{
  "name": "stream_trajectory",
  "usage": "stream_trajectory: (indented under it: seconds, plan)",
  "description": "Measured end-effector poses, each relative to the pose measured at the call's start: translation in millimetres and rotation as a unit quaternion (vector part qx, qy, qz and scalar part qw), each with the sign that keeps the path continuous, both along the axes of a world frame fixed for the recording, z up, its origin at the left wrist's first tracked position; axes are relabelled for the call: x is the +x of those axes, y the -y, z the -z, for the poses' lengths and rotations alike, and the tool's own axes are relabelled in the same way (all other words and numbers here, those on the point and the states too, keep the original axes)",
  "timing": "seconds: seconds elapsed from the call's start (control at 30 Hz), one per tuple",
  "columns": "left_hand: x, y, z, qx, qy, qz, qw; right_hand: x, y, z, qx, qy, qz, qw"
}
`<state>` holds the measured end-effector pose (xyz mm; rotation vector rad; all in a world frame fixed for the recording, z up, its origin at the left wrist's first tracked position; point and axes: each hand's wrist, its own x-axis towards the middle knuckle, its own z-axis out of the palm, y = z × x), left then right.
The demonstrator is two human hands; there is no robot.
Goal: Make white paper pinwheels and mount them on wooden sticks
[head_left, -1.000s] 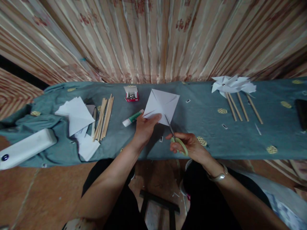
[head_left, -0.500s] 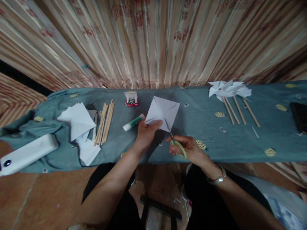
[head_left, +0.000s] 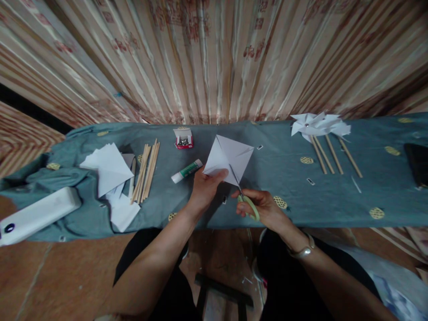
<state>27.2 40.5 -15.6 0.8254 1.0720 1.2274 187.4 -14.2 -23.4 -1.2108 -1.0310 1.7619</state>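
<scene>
My left hand point(head_left: 204, 187) pinches the near corner of a creased white paper square point(head_left: 229, 157) and holds it tilted above the blue-green tablecloth point(head_left: 287, 178). My right hand point(head_left: 264, 207) grips a pair of scissors point(head_left: 244, 191) with pale green handles. The blades point up and away into the paper's lower edge, along a crease. A silver bracelet sits on my right wrist.
A glue stick point(head_left: 186, 170) and a small red box of pins point(head_left: 183, 138) lie left of the paper. Further left are wooden sticks point(head_left: 145, 171), loose white sheets point(head_left: 109, 171) and a white case point(head_left: 36, 214). Finished paper pinwheels on sticks point(head_left: 321, 129) lie at the right, with a dark object point(head_left: 417, 162) beyond.
The view settled slightly lower than a second ago. The paper has turned a little to the right in my left hand, and the scissor blades sit a bit deeper in its edge.
</scene>
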Motion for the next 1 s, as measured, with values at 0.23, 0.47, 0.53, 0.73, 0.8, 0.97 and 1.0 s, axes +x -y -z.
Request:
stream_trajectory:
  seconds: [0.23, 0.47, 0.53, 0.73, 0.8, 0.97, 1.0]
  plan:
    - [0, 0, -0.1, -0.002, -0.010, -0.007, 1.000, -1, 0, 2.6, -0.001, -0.007, 0.001, 1.000]
    - [0, 0, 0.8, 0.006, -0.011, -0.005, 1.000, -4, 2, 4.1, -0.008, -0.021, 0.024, 0.999]
    - [0, 0, 0.8, 0.009, -0.009, -0.007, 1.000, -4, 2, 4.8, -0.006, -0.012, 0.024, 1.000]
    - [0, 0, 2.1, 0.006, -0.001, 0.002, 1.000, -3, 2, 1.7, -0.013, 0.032, -0.004, 0.999]
    - [1, 0, 2.6, 0.004, 0.006, -0.001, 1.000, -2, 3, -0.7, -0.011, 0.046, -0.024, 0.999]
    - [-1, -2, -0.5, 0.004, 0.016, -0.017, 1.000, 8, 11, -4.7, 0.014, 0.133, -0.090, 0.987]
    - [-3, -3, -1.4, 0.005, 0.018, -0.021, 1.000, 12, 13, -5.5, 0.029, 0.165, -0.107, 0.980]
